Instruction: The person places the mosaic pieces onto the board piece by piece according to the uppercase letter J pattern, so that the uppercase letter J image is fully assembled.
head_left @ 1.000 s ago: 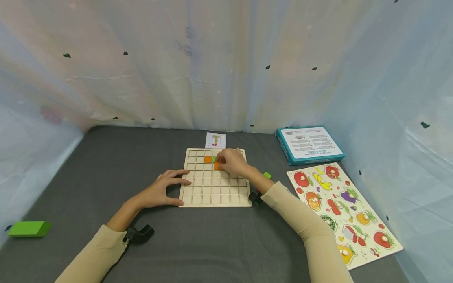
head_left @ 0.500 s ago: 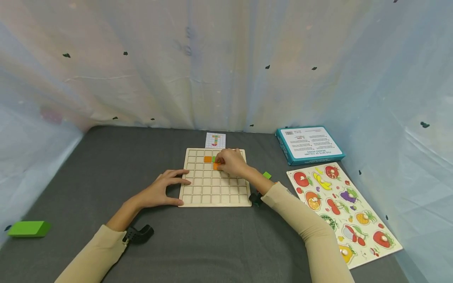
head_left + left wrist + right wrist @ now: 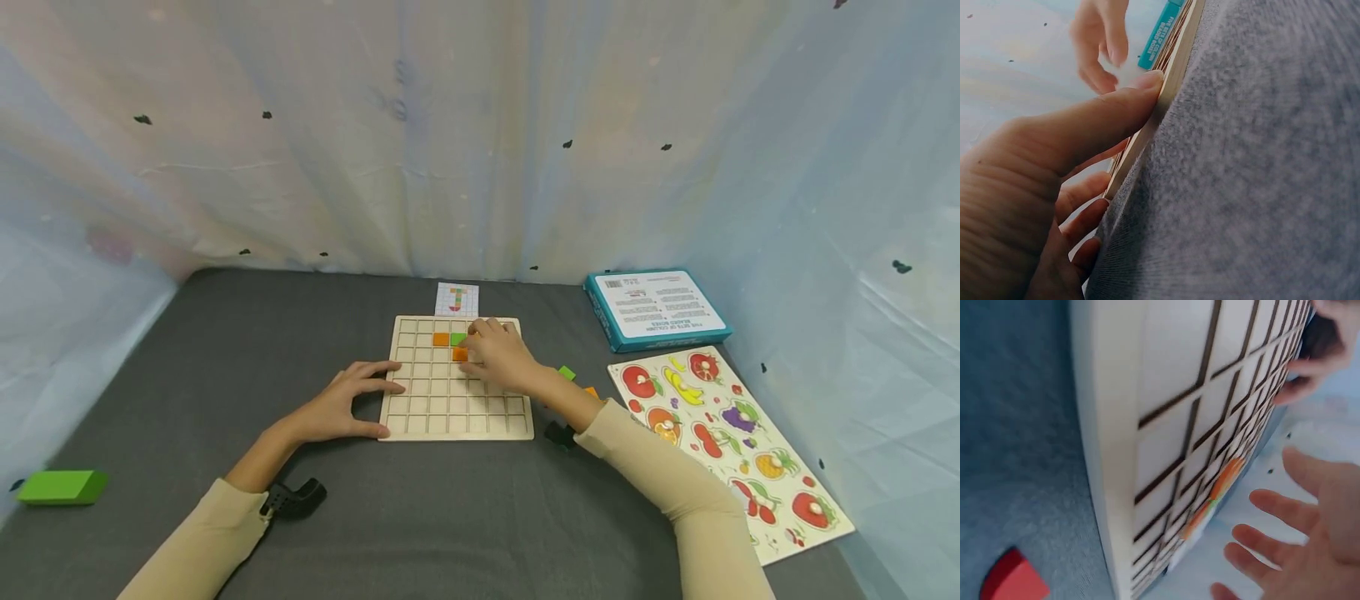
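Observation:
A pale wooden grid board (image 3: 427,404) lies on the dark cloth. On it sit an orange tile (image 3: 441,339), a green tile (image 3: 458,339) to its right and a second orange tile (image 3: 460,355) just below the green one. Over the upper right squares, my right hand (image 3: 501,360) hides part of the board. Its fingers (image 3: 1272,544) are spread and hold nothing in the right wrist view. My left hand (image 3: 343,402) rests at the board's left side, thumb (image 3: 1141,81) on the edge near the front corner, the other fingers touching farther up.
A small card (image 3: 457,298) with a coloured J pattern lies behind the board. To the right are a teal box (image 3: 660,307), a fruit puzzle board (image 3: 720,417), a loose green piece (image 3: 567,372) and a red piece (image 3: 1015,578). A green block (image 3: 63,487) stands far left.
My right hand has let go of the lower orange tile and drawn slightly right and toward me, leaving that tile and the green one more visible. The left hand has stayed still.

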Tool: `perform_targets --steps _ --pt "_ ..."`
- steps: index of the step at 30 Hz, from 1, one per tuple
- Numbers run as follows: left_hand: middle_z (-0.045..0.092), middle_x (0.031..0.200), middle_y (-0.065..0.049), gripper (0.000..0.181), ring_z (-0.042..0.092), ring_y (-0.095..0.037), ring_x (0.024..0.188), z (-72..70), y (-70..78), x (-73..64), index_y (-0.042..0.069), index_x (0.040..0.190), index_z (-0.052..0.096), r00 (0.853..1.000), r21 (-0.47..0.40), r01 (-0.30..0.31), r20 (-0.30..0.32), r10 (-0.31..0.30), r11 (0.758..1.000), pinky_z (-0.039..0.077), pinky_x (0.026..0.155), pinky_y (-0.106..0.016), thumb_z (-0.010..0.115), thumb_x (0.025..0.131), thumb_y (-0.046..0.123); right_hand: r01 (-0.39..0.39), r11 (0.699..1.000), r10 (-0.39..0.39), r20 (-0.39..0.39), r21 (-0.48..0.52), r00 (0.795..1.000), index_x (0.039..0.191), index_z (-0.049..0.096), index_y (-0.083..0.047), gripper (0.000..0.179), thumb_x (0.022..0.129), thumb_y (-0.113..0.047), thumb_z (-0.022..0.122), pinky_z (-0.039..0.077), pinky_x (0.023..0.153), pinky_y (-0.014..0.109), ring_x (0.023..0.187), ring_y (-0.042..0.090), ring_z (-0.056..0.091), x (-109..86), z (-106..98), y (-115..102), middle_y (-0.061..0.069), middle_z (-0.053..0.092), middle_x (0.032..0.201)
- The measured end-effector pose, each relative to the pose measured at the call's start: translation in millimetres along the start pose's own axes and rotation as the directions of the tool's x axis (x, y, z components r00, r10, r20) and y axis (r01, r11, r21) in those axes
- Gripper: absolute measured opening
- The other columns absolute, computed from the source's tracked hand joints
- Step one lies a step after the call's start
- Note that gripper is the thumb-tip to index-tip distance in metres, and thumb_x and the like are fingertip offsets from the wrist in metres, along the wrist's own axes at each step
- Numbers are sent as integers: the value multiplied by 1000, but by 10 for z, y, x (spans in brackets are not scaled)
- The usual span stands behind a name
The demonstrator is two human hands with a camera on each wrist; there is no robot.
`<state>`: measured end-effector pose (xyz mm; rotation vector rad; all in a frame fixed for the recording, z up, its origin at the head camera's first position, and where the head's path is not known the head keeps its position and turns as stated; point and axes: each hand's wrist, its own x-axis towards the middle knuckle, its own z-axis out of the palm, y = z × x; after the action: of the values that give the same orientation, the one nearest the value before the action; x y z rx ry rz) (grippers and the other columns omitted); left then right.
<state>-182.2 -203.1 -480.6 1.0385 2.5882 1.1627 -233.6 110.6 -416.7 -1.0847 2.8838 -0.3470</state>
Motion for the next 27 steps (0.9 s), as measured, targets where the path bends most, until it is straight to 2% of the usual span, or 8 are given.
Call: perform_targets --steps 3,5,7,15,27 --pt "37 156 -7 62 28 -33 140 -5 5 3 21 132 66 1000 3 -1 -4 1 1000 20 101 -65 86 77 41 29 998 -23 124 -47 992 149 47 -11 58 102 -43 55 23 110 61 145 32 30 -134 -32 -67 13 36 157" --pt "37 156 -7 62 28 -32 140 -7 7 6 22 132 66 1000 7 1 -5 -1 1000 20 101 -65 86 77 42 34 999 -26 191 -40 981 157 32 -11 67 104 -48 48 14 113 64 150 30 19 -207 -26 -99 12 25 163" --pt "37 156 -6 62 28 -32 140 -11 6 6 22 132 66 1000 10 4 -6 -4 1000 21 101 -64 86 77 42 35 999 -30 216 -20 976 159 25 -12 69 104 -50 45 9 113 65 151 32 14 -260 -4 -122 13 21 164" --pt "37 156 -7 62 28 -33 140 -7 -10 -8 22 132 66 1000 11 10 -6 -10 1000 20 101 -65 86 77 42 30 999 -23 229 -29 973 159 26 -13 68 105 -52 40 6 114 65 151 37 12 -319 85 -135 15 20 164" --pt "37 156 -6 62 28 -32 140 3 -17 1 21 132 66 1000 3 4 -6 -4 1000 19 102 -65 86 77 42 19 999 -11 229 -33 973 157 33 -14 65 104 -52 42 5 113 66 150 37 13 -307 103 -132 12 25 163"
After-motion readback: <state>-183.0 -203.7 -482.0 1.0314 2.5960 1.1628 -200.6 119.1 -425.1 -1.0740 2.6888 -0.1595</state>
